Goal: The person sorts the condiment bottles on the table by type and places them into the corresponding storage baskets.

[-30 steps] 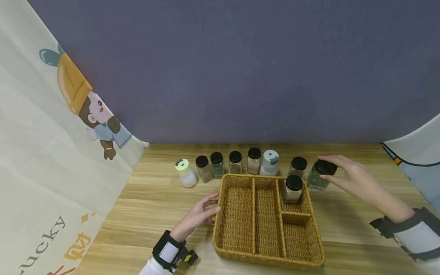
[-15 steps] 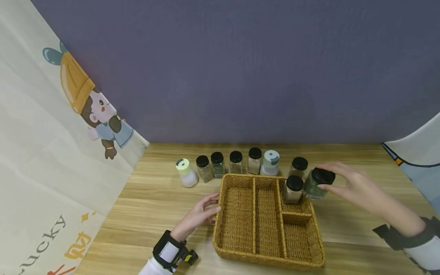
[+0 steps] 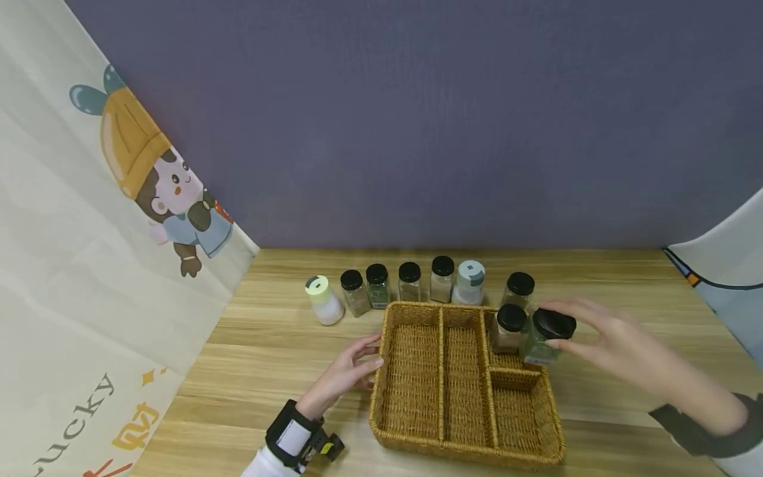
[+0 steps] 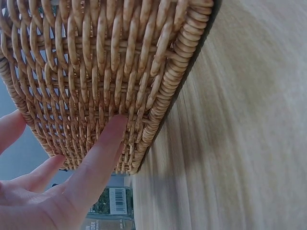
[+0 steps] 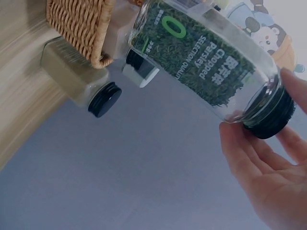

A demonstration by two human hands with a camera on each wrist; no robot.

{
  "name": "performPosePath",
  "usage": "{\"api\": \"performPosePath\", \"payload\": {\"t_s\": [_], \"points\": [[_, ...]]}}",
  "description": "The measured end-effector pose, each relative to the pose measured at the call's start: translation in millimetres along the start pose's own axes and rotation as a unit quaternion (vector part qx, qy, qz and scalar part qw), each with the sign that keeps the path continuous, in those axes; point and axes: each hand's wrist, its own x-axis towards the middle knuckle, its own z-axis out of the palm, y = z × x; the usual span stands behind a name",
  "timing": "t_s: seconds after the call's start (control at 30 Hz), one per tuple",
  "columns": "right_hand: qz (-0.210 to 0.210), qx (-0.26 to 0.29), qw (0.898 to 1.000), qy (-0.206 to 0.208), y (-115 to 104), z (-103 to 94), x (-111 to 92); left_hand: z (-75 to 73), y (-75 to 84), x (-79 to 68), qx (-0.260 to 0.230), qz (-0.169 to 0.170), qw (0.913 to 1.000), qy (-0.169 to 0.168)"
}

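Observation:
My right hand [image 3: 602, 334] grips a clear jar of chopped parsley [image 5: 196, 57] near its black lid, thumb and fingers on either side. In the head view the parsley jar overlaps the basket's back right corner, close beside a black-lidded jar of pale powder [image 3: 508, 331] that stands in the back right compartment. The woven basket [image 3: 465, 454] has several compartments. My left hand [image 3: 342, 377] rests its fingertips on the basket's left wall; in the left wrist view one straight finger [image 4: 98, 158] touches the weave.
Behind the basket stand several black-lidded spice jars [image 3: 409, 281], a white shaker with a grey-blue top [image 3: 469, 285] and a shaker with a yellow-green top [image 3: 324, 301]. Another powder jar [image 5: 72, 72] stands just outside the back right corner. A dark panel [image 3: 441, 132] rises behind the wooden table [image 3: 256, 344].
My right hand has lifted the parsley jar from the table and brought it left and nearer, to the basket's back right corner. My left hand stays at the basket's side.

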Motion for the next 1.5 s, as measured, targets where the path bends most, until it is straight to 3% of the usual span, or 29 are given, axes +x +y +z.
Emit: {"api": "performPosePath", "payload": {"t_s": [0.17, 0.4, 0.53, 1.5], "points": [[0.007, -0.014, 1.000, -0.009, -8, -0.1, -3, 0.7, 1.6, -0.5, 0.000, 0.000, 1.0000, 0.001], [-0.035, 0.004, 0.999, 0.008, -13, 2.8, -4, 0.7, 1.5, -0.3, 0.000, -0.001, 1.0000, 0.003], [-0.038, 0.011, 0.999, 0.009, -18, 3.5, -6, 0.6, 1.1, 0.0, 0.000, 0.000, 1.0000, 0.003], [0.002, 0.060, 0.998, -0.002, -36, 19.7, -27, -0.4, 0.2, -0.4, 0.007, 0.002, 1.0000, 0.003]]}}
